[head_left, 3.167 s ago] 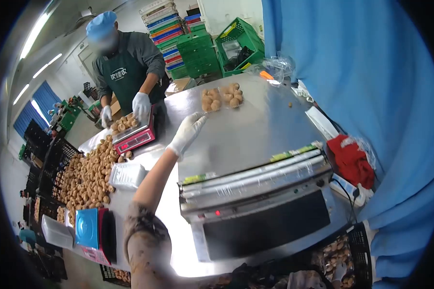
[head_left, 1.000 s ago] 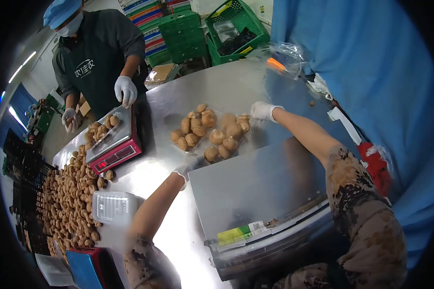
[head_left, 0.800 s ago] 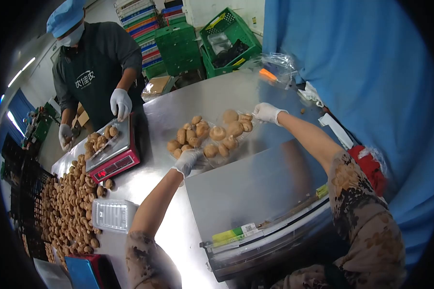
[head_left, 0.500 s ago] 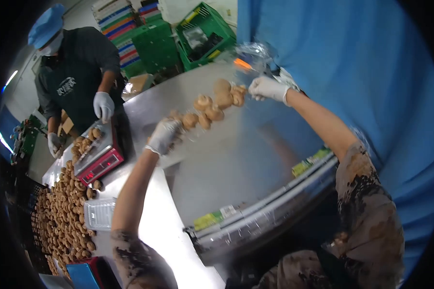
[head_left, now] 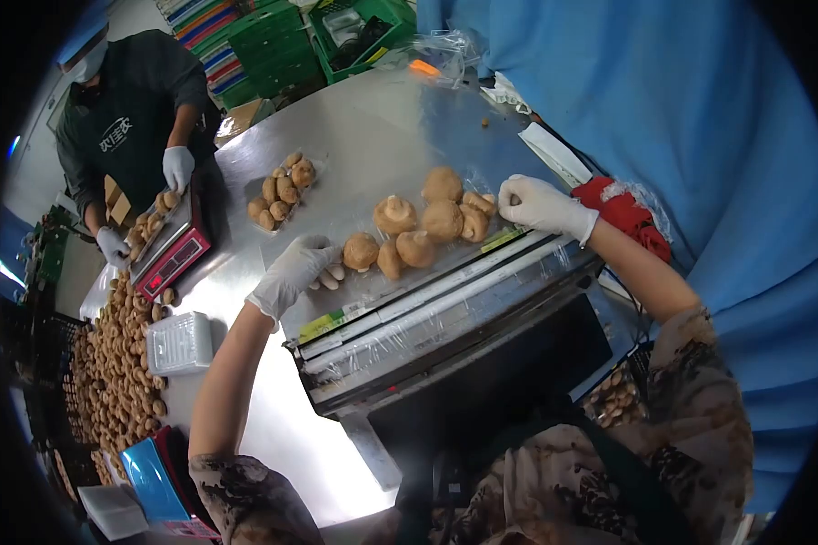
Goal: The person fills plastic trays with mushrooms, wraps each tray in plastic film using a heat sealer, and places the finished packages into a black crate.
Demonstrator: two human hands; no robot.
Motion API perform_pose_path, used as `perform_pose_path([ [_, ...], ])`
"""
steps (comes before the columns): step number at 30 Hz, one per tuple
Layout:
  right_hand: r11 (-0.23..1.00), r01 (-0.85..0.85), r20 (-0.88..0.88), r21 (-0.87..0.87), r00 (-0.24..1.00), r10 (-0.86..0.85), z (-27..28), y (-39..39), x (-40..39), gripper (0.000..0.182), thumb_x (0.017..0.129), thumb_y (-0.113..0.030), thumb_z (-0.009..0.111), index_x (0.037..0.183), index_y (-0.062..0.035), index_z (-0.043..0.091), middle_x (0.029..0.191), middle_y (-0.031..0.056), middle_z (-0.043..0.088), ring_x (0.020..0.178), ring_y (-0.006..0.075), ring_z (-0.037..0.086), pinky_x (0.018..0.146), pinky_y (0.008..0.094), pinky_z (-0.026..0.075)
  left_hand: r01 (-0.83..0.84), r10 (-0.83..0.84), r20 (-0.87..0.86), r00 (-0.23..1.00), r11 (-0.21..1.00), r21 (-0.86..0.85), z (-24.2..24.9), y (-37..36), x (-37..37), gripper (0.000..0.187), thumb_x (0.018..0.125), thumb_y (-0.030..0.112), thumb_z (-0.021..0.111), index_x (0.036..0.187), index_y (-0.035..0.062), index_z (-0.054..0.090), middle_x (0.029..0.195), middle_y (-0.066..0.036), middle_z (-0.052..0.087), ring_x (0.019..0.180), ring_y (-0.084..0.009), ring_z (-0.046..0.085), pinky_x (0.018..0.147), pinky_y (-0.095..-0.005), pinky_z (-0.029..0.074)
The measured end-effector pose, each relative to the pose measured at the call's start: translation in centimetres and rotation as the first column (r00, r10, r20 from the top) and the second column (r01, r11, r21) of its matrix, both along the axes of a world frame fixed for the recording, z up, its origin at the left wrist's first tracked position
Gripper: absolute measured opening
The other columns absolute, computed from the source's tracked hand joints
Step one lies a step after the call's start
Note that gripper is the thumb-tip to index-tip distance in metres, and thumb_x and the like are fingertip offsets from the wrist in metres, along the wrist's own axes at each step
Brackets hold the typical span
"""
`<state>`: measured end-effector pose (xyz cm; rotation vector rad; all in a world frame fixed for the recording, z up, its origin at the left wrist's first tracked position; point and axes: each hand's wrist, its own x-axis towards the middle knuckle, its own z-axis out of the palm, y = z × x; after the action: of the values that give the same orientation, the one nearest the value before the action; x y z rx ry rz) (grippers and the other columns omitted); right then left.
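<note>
Several brown mushrooms lie in a loose row on clear plastic film at the wrapping machine. My gloved left hand is closed at the film's left end, its fingers curled down beside the leftmost mushroom. At the right end my gloved right hand pinches the film's edge, close to the smaller mushrooms. The film is so clear that its exact edges are hard to see. Behind my left hand sits a film-covered pack of mushrooms on the metal table.
Across the table on the left, a co-worker handles mushrooms on a red scale. Nearer lie a large mushroom heap, clear plastic trays and a blue-topped device. A red cloth and blue curtain are right.
Both hands and the mushrooms between them have come nearer to me, up to the wrapping machine's film roller. The pack behind my left hand now shows clearly.
</note>
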<state>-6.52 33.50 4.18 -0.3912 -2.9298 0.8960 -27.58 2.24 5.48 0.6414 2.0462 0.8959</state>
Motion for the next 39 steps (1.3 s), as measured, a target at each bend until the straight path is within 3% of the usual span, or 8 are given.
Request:
perform_pose_path([
  [11, 0.975, 0.086, -0.403, 0.205, 0.915, 0.004, 1.7, -0.1, 6.3, 0.023, 0.081, -0.027, 0.060, 0.084, -0.0050, 0.065, 0.089, 0.0125, 0.060, 0.091, 0.0317, 0.055, 0.080, 0.0386, 0.044, -0.115, 0.097, -0.790, 0.606, 0.993, 0.033, 2.0, -5.2, 7.4, 0.034, 0.088, 0.033, 0.057, 0.091, 0.0005, 0.063, 0.077, -0.012, 0.063, 0.066, -0.0214, 0.061, 0.062, -0.0314, 0.048],
  [19, 0.844, 0.169, -0.224, 0.509, 0.973, -0.060, 0.4, -3.0, 11.9, 0.030, 0.077, -0.035, 0.067, 0.069, -0.0058, 0.068, 0.074, 0.0110, 0.060, 0.075, 0.0285, 0.056, 0.066, 0.0411, 0.043, -0.323, 0.096, -0.794, 0.600, 0.937, -0.131, 1.2, -8.7, 16.4, 0.040, 0.083, 0.043, 0.060, 0.081, 0.0040, 0.069, 0.076, -0.019, 0.063, 0.072, -0.0339, 0.061, 0.067, -0.0394, 0.047],
  [23, 0.850, 0.233, -0.260, 0.473, 0.958, -0.118, -1.9, -4.5, 9.8, 0.029, 0.073, -0.034, 0.070, 0.068, -0.0059, 0.068, 0.069, 0.0124, 0.061, 0.072, 0.0315, 0.059, 0.067, 0.0413, 0.045, -0.378, 0.128, -0.707, 0.695, 0.902, -0.209, 0.6, -7.6, 16.7, 0.036, 0.081, 0.040, 0.063, 0.081, 0.0043, 0.069, 0.075, -0.017, 0.064, 0.069, -0.0300, 0.062, 0.065, -0.0361, 0.047],
  [28, 0.895, 0.183, -0.221, -0.407, 0.931, -0.291, -0.3, -3.7, 11.4, 0.022, 0.081, -0.017, 0.060, 0.068, 0.0005, 0.063, 0.071, 0.0076, 0.062, 0.066, 0.0126, 0.055, 0.063, 0.0280, 0.041, -0.375, 0.438, -0.381, 0.814, 0.898, 0.232, -1.6, -8.6, 15.7, 0.023, 0.082, 0.026, 0.060, 0.080, 0.0038, 0.066, 0.065, -0.008, 0.060, 0.058, -0.0174, 0.056, 0.059, -0.0314, 0.045],
  [32, 0.374, 0.072, -0.046, -0.924, 0.954, -0.297, 2.1, -4.2, 17.7, 0.029, 0.087, -0.016, 0.050, 0.059, -0.0100, 0.043, 0.064, -0.0012, 0.043, 0.057, 0.0074, 0.038, 0.050, 0.0227, 0.029, -0.703, 0.453, 0.607, 0.653, 0.660, 0.263, 0.5, -13.2, 20.1, 0.017, 0.083, 0.019, 0.054, 0.085, 0.0032, 0.060, 0.070, -0.002, 0.053, 0.061, -0.0143, 0.049, 0.059, -0.0282, 0.042],
  [34, -0.406, 0.148, 0.180, -0.902, 0.983, -0.041, -0.8, -3.4, 20.1, 0.036, 0.090, -0.018, 0.043, 0.055, -0.0135, 0.034, 0.061, -0.0007, 0.036, 0.060, 0.0108, 0.038, 0.048, 0.0218, 0.028, -0.738, 0.362, 0.799, 0.481, 0.658, 0.146, -0.3, -14.7, 22.8, 0.017, 0.083, 0.021, 0.050, 0.077, 0.0055, 0.054, 0.073, -0.004, 0.050, 0.062, -0.0150, 0.048, 0.058, -0.0261, 0.040],
  [37, -0.597, -0.164, -0.231, -0.785, 0.972, 0.036, 2.8, -4.7, 19.6, 0.038, 0.088, -0.015, 0.037, 0.051, -0.0153, 0.029, 0.052, -0.0047, 0.026, 0.049, 0.0108, 0.030, 0.045, 0.0217, 0.027, -0.513, -0.179, 0.763, 0.621, 0.643, 0.569, 0.5, -16.0, 21.9, 0.032, 0.083, 0.029, 0.046, 0.057, 0.0115, 0.042, 0.056, 0.001, 0.039, 0.048, -0.0119, 0.034, 0.048, -0.0254, 0.030],
  [39, -0.100, -0.349, -0.315, -0.932, 0.914, -0.255, 7.8, -4.7, 17.5, 0.037, 0.087, -0.013, 0.037, 0.051, -0.0148, 0.030, 0.049, -0.0059, 0.026, 0.046, 0.0113, 0.027, 0.044, 0.0227, 0.028, -0.403, -0.361, 0.507, 0.783, 0.327, 0.855, 4.0, -14.2, 17.5, 0.027, 0.088, 0.035, 0.046, 0.084, 0.0089, 0.051, 0.078, -0.003, 0.050, 0.071, -0.0144, 0.048, 0.064, -0.0286, 0.043],
])
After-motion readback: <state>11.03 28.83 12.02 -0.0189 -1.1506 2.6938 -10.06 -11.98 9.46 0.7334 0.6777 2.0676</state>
